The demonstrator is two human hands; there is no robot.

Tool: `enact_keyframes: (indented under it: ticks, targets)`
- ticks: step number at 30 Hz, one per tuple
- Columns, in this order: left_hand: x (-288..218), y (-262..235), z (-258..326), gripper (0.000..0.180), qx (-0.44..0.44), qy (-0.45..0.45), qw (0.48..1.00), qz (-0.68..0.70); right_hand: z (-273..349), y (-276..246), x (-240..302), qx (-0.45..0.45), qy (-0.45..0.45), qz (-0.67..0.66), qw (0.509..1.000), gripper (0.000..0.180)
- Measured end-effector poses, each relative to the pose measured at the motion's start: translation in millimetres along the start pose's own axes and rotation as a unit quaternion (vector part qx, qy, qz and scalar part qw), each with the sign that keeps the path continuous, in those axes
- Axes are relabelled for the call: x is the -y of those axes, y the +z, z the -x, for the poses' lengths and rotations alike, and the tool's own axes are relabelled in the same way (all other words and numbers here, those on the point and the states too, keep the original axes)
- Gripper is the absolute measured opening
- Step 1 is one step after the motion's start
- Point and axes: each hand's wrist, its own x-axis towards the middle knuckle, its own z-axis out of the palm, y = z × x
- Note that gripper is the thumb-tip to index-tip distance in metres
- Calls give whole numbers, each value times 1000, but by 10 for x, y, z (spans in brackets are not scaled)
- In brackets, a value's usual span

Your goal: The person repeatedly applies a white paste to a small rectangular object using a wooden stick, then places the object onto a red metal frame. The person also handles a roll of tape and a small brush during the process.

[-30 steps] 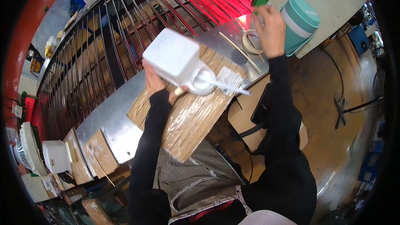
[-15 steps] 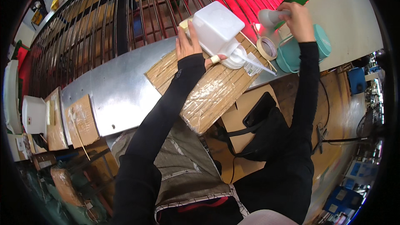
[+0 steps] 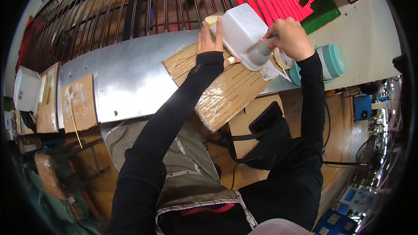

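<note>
A white plastic container (image 3: 244, 26) lies tilted on a film-wrapped cardboard pad (image 3: 226, 89). My left hand (image 3: 211, 41) braces its left side, fingers stretched along it and the thumb, with a pale band, near its lower end. Beside those fingertips sits a pale yellow block (image 3: 213, 19). My right hand (image 3: 291, 39) grips a grey round-ended tool (image 3: 260, 53), whose wide end is down against or just above the container's near end; which of the two, I cannot tell. That tool hides much of the white part below it. A thin white stick (image 3: 281, 72) pokes out there.
Right of the pad are a tape roll (image 3: 284, 60) and a teal tub (image 3: 333, 61). Metal bars (image 3: 135, 8) run behind the steel table (image 3: 130, 74). Left stand another white container (image 3: 27, 89) and cardboard with a stick (image 3: 80, 104). A dark phone (image 3: 265, 117) lies below.
My right hand has brought the grey tool left and down, from over the teal tub to the container's near end. My left hand stays on the container. The whole view has shifted slightly.
</note>
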Motion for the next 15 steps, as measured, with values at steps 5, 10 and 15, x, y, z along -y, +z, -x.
enact_keyframes:
  ticks: [5, 10, 15]
  targets:
    - [-95, -16, 16, 147, 4, -21, 1000, -22, -41, 35, -74, 1, 11, 18, 1000, 23]
    - [-98, 58, 25, 145, 17, -33, 998, -48, -67, 70, -53, 24, 31, 71, 997, 26]
    - [-57, -16, 32, 136, -19, -31, 999, 23, 61, -118, 220, 86, 47, 104, 990, 46]
